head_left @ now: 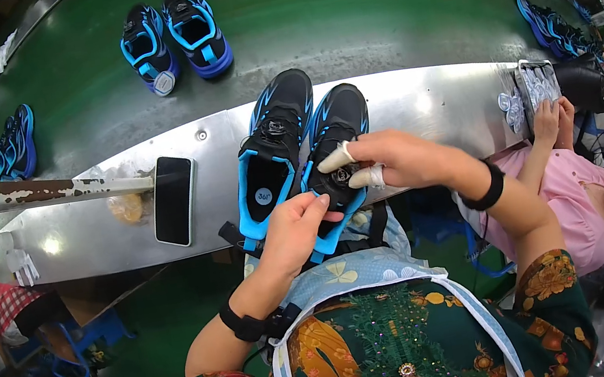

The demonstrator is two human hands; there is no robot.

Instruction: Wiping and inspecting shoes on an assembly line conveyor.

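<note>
With the left hand (294,226) gripping the heel of the right black-and-blue laced sneaker (336,152) on the steel worktop (423,100), the right hand (385,160) pinches its round dial, apparently mid-adjustment.

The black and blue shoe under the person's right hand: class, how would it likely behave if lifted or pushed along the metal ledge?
The shoe probably slides easily, since the metal ledge looks smooth. Its heel overhangs the edge by the left hand, so it may tip off. Its sole probably holds its shape, while the upper under the right hand likely gives.
</note>
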